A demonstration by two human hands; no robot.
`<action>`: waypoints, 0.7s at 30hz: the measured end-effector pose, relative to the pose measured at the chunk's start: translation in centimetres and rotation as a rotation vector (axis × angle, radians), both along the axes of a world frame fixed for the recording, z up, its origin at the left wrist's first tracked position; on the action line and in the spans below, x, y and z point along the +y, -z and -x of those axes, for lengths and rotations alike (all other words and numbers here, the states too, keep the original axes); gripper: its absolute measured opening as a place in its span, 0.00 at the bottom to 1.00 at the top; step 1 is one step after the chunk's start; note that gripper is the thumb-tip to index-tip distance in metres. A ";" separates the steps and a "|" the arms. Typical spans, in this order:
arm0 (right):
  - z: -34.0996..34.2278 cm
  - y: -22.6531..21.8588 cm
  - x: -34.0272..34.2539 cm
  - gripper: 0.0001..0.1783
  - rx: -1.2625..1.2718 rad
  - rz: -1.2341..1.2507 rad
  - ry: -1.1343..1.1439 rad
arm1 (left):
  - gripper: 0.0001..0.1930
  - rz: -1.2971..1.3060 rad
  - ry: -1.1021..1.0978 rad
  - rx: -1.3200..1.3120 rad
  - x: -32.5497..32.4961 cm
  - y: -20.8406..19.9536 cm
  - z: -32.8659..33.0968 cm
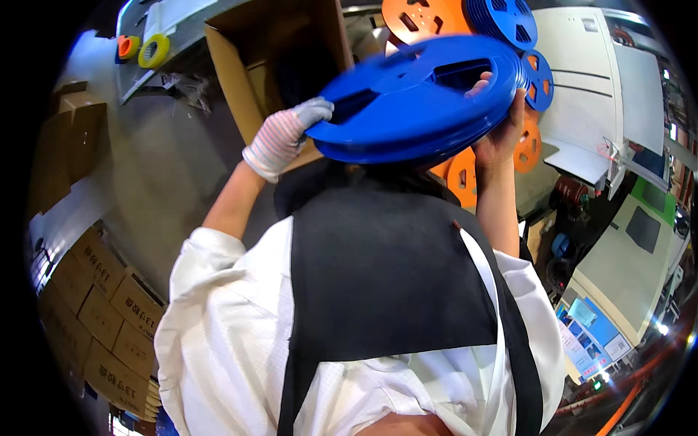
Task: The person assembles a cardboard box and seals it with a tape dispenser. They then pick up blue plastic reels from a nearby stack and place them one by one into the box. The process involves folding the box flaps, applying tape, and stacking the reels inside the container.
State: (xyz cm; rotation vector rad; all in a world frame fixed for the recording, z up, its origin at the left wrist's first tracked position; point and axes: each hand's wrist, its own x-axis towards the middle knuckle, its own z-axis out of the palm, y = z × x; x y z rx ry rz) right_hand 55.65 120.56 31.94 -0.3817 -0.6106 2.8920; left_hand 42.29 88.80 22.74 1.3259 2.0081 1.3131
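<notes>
A stack of large blue plastic reels (414,120) is held up between my two hands, tilted, in front of my dark apron. My left hand (285,134), in a striped work glove, grips the stack's left rim, with its thumb side over the edge. Bare, my right hand (503,131) holds the right rim; some fingertips show through a cut-out in the top reel. Just beyond the stack stands an open cardboard box (236,91), its inside dark and partly hidden by the reels.
More orange reels (418,18) and blue reels (502,22) stand beyond and right of the stack. Rolls of yellow tape (153,51) and orange tape lie on a table at the far left. Stacked cartons (102,320) fill the lower left. A white machine (578,80) stands at right.
</notes>
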 end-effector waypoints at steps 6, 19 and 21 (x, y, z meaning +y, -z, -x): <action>-0.8 1.0 -0.4 0.25 -0.302 -0.178 0.060 | 0.23 -0.492 -0.190 -1.307 -5.6 1.1 -2.6; -2.6 1.5 -0.4 0.17 -0.384 -0.219 0.179 | 0.13 -0.475 -0.638 -1.286 -9.1 2.2 -3.9; -2.6 1.3 -1.0 0.16 -0.420 -0.249 0.184 | 0.14 -0.196 -0.716 -1.050 -8.6 3.0 -2.8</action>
